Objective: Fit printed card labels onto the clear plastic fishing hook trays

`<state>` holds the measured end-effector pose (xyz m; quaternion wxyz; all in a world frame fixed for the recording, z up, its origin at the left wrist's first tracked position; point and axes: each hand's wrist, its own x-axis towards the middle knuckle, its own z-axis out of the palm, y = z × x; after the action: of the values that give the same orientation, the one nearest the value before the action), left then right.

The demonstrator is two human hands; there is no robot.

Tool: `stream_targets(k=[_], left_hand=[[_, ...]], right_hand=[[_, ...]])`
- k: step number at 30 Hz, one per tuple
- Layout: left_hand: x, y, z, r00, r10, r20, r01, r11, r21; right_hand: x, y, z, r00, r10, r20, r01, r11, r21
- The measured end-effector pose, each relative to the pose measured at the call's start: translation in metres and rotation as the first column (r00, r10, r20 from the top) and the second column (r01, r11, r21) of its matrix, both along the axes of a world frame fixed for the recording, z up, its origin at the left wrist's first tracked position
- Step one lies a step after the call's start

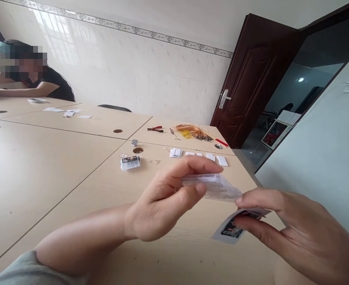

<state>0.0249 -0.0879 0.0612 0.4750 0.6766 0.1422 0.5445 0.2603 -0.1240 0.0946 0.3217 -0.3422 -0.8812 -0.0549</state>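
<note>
My left hand (171,194) pinches a clear plastic zip bag (222,189) along its upper edge, thumb below and fingers above. From there the bag slants down to the right, where the index fingertip of my right hand (290,225) touches its corner. Between that hand's thumb and fingers is a white paper card with a dark printed picture (230,230), bent in a curve. Both hands are raised above the table, with the card lower than the bag. Whether the bag holds anything is hard to make out.
Beyond my hands on the table (82,221) lie stacks of white cards (176,152), a clear plastic box (130,162), red-handled pliers (155,129) and a bundle of copper-coloured wires (189,130). Another person (31,75) sits at the far left. A dark door (257,75) stands ajar.
</note>
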Motion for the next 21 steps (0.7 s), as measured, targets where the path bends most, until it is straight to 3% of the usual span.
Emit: stream_targets(k=[6,10,12,21], left_hand=[[0.007,0.003,0.002,0.994,-0.024,0.108,0.031,0.998,-0.061],[0.008,0.01,0.001,0.984,0.174,-0.046,-0.166,0.976,0.138],[0.008,0.012,0.001,0.963,0.227,-0.144,-0.195,0.958,0.21],[0.014,0.011,0.005,0.948,0.09,-0.306,-0.035,0.983,0.183]], right_hand=[[0.003,0.001,-0.005,1.0,-0.016,-0.01,0.016,1.0,-0.016],[0.005,0.002,-0.012,0.974,-0.038,-0.224,0.017,0.996,-0.091],[0.002,0.002,-0.013,0.953,-0.032,-0.301,-0.01,0.991,-0.135],[-0.014,0.009,-0.01,0.986,-0.025,-0.162,-0.01,0.977,-0.212]])
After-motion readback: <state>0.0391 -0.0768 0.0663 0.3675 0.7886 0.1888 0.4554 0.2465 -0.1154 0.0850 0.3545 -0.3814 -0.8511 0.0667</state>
